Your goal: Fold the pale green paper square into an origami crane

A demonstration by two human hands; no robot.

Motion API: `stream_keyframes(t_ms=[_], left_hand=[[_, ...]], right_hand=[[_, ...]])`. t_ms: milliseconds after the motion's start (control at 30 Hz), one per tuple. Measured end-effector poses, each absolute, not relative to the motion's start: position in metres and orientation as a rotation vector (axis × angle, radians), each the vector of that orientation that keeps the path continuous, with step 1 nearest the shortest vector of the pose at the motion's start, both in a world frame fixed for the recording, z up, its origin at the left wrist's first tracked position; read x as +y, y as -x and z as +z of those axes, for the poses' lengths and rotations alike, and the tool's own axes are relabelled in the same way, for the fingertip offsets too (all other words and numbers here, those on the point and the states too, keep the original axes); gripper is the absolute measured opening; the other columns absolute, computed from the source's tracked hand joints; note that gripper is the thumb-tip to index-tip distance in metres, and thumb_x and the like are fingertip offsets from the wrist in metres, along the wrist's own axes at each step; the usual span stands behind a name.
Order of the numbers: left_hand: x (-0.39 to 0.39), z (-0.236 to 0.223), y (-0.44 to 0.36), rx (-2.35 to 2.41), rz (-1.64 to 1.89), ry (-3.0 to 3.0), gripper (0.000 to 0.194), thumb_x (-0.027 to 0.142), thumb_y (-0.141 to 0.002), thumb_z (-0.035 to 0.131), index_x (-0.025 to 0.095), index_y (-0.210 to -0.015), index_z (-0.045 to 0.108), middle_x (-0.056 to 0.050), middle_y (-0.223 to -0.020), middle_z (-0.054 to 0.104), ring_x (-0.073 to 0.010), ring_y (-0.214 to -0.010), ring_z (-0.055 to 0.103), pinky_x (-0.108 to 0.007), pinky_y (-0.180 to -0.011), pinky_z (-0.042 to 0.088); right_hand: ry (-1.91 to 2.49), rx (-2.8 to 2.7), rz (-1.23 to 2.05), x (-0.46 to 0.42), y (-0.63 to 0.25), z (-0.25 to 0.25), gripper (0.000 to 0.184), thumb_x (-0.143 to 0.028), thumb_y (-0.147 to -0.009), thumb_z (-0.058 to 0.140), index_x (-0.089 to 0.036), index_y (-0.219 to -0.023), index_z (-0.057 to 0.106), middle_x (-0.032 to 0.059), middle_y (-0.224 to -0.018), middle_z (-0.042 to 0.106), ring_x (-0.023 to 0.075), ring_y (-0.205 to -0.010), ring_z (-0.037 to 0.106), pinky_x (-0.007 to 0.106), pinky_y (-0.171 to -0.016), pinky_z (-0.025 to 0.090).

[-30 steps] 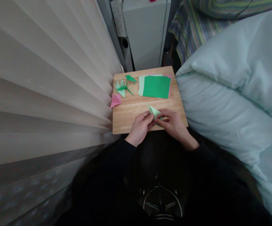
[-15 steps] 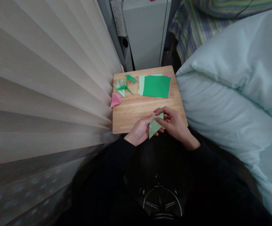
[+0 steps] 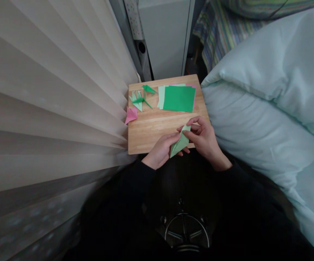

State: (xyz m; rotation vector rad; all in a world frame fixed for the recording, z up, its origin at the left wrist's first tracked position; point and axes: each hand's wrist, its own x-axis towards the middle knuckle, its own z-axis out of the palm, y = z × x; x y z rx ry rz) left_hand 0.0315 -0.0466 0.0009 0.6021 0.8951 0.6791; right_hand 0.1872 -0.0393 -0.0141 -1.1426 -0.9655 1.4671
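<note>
A pale green folded paper piece (image 3: 180, 143) is held between both hands above the near edge of a small wooden table (image 3: 151, 127). My left hand (image 3: 160, 151) pinches its lower left side, fingers curled. My right hand (image 3: 204, 137) grips its upper right end, fingers closed round it. The piece is long and pointed, with its tip aimed down toward me.
On the table lie a stack of square sheets topped by a dark green one (image 3: 179, 98), several small green folded figures (image 3: 139, 99) and a pink folded piece (image 3: 131, 115) at the left edge. Pleated curtain (image 3: 50, 101) stands left, pale blue bedding (image 3: 268, 94) right, a grey cabinet (image 3: 164, 32) behind.
The folded paper was turned over in my hands, from pointing up and away to pointing down toward me, and lifted slightly off the table. The view shifted a little.
</note>
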Motion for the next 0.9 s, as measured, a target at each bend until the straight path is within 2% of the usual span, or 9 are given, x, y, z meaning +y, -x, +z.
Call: stream_keyframes(t_ms=[100, 267, 433, 667, 767, 900], left_hand=[[-0.047, 0.001, -0.033, 0.901, 0.681, -0.615, 0.03, 0.035, -0.099, 0.056, 0.012, -0.093, 0.074, -0.012, -0.076, 0.074, -0.0216, -0.068, 0.069, -0.029, -0.06, 0.05], [-0.047, -0.001, -0.031, 0.874, 0.684, -0.612, 0.026, 0.035, -0.095, 0.065, 0.011, -0.096, 0.075, -0.014, -0.085, 0.077, -0.0243, -0.074, 0.074, -0.032, -0.068, 0.054], [-0.045, -0.004, -0.028, 0.815, 0.676, -0.64, 0.019, 0.029, -0.091, 0.068, 0.012, -0.095, 0.075, -0.011, -0.08, 0.077, -0.0211, -0.072, 0.074, -0.03, -0.068, 0.055], [-0.044, -0.006, -0.028, 0.773, 0.641, -0.701, 0.022, 0.027, -0.089, 0.069, 0.013, -0.105, 0.073, -0.015, -0.106, 0.079, -0.0194, -0.075, 0.076, -0.028, -0.068, 0.056], [-0.045, -0.009, -0.029, 0.843, 0.668, -0.739, 0.023, 0.031, -0.091, 0.069, 0.014, -0.105, 0.073, -0.014, -0.107, 0.079, -0.0186, -0.077, 0.076, -0.028, -0.07, 0.057], [-0.045, -0.012, -0.03, 0.926, 0.718, -0.83, 0.025, 0.039, -0.09, 0.072, 0.014, -0.097, 0.074, -0.011, -0.095, 0.079, -0.0176, -0.075, 0.075, -0.028, -0.073, 0.058]], right_hand=[[1.152, -0.919, 1.464, -0.04, -0.186, -0.013, 0.045, -0.03, -0.074, 0.082, -0.027, -0.1, 0.045, 0.0005, -0.085, 0.079, 0.0136, -0.056, 0.066, 0.026, -0.051, 0.053], [1.154, -0.892, 1.513, -0.039, -0.189, -0.014, 0.059, -0.031, -0.071, 0.086, -0.027, -0.115, 0.047, 0.0021, -0.091, 0.081, 0.0158, -0.062, 0.07, 0.025, -0.051, 0.053], [1.16, -0.879, 1.598, -0.038, -0.19, -0.012, 0.041, -0.032, -0.07, 0.087, -0.022, -0.1, 0.061, 0.005, -0.091, 0.081, 0.0147, -0.061, 0.068, 0.025, -0.049, 0.051], [1.132, -0.841, 1.586, -0.038, -0.189, -0.009, 0.028, -0.038, -0.075, 0.082, -0.021, -0.086, 0.063, 0.0065, -0.087, 0.081, 0.0097, -0.048, 0.054, 0.022, -0.039, 0.036], [1.128, -0.846, 1.519, -0.037, -0.189, -0.01, 0.025, -0.038, -0.077, 0.079, -0.022, -0.087, 0.063, 0.0053, -0.086, 0.081, 0.0118, -0.052, 0.057, 0.024, -0.042, 0.04], [1.139, -0.863, 1.472, -0.036, -0.19, -0.012, 0.024, -0.038, -0.079, 0.078, -0.023, -0.09, 0.064, 0.0051, -0.089, 0.081, 0.0143, -0.058, 0.063, 0.026, -0.047, 0.045]])
